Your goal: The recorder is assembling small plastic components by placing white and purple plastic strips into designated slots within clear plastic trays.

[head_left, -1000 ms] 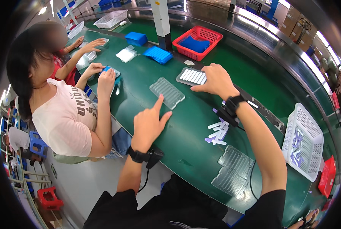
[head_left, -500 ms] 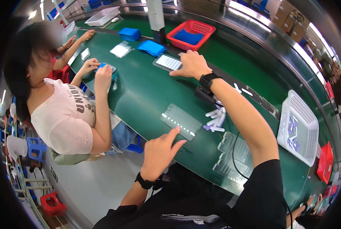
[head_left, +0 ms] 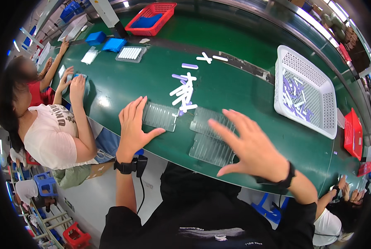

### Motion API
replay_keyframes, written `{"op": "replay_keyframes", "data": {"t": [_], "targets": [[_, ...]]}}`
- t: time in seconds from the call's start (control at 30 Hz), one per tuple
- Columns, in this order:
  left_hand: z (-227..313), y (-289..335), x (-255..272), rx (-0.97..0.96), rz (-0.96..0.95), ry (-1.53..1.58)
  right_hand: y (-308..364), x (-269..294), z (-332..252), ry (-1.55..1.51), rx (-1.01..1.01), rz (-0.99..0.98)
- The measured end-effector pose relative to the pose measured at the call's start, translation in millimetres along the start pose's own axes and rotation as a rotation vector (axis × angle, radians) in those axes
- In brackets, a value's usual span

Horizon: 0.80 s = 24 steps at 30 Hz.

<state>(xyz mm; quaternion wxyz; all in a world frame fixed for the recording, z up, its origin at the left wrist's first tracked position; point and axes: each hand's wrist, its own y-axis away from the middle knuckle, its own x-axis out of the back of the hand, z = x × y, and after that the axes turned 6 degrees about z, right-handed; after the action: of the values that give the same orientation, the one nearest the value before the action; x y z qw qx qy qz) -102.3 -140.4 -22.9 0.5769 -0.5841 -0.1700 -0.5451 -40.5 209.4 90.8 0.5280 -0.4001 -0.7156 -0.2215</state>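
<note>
My left hand [head_left: 132, 128] is open, its fingers at the left end of a clear ribbed plastic tray [head_left: 159, 116]; whether it presses on the tray I cannot tell. My right hand [head_left: 258, 151] is open and holds nothing, hovering with spread fingers by two more clear ribbed trays, a far one [head_left: 204, 118] and a near one [head_left: 210, 149], partly covering them. Beyond the trays lies a loose pile of white and purple sticks [head_left: 185, 92]. At the far left a tray filled with a row of white sticks [head_left: 130, 53] lies flat.
A white basket [head_left: 283, 62] with purple and white sticks stands at right, a red bin [head_left: 352, 133] beyond it. Blue stacks [head_left: 114, 44], a clear bag [head_left: 90, 55] and a red basket [head_left: 168, 18] are at far left. Co-workers sit left and lower right along the green table [head_left: 235, 79].
My right hand has drawn back from the filled tray at the far side to the near trays, leaving that tray lying there. My left hand has shifted beside the single tray. The view has turned rightward.
</note>
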Motion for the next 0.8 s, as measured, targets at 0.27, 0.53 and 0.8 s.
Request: {"op": "replay_keyframes", "data": {"t": [0.27, 0.53, 0.8], "targets": [[4.1, 17.7, 8.6, 0.133, 0.056, 0.076, 8.8, -74.9, 24.9, 0.121, 0.003, 0.161], [45.4, 11.0, 18.7, -0.011, -0.174, 0.321, -8.3, -60.1, 85.7, 0.166, -0.104, 0.252], [99.2, -48.2, -26.9, -0.449, -0.174, 0.179, -69.5, -63.1, 113.5, 0.054, 0.012, 0.407]]}}
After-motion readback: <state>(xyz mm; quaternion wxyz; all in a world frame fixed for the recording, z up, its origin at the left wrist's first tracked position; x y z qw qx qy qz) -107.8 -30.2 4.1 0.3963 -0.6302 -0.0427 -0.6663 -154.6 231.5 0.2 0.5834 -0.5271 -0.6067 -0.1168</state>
